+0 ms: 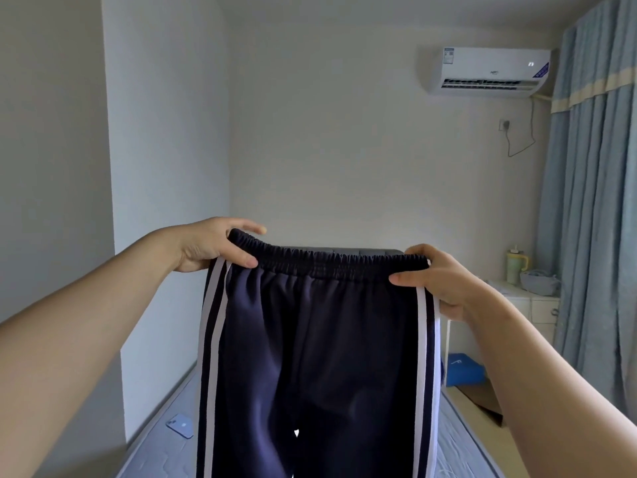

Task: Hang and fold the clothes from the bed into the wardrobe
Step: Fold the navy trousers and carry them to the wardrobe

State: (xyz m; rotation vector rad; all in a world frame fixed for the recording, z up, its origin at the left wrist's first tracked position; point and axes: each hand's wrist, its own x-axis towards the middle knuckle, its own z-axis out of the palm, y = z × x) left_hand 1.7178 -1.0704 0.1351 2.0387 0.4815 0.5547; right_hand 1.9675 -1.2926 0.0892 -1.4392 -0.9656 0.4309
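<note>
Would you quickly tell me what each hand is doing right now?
Left hand: grips the left end of the trousers' waistband, thumb in front.
Right hand: grips the right end of the same waistband.

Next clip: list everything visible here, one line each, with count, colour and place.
track pants: one, navy with white side stripes, held up at centre
phone: one, light blue, on the bed left of the pants
bed: one, blue-grey, below the pants
air conditioner: one, white, high on the far wall
curtain: one, blue, right edge
cabinet: one, white, beside the curtain
cup: one, pale green, on the cabinet
left hand: one, grips the waistband's left end
right hand: one, grips the waistband's right end
</note>
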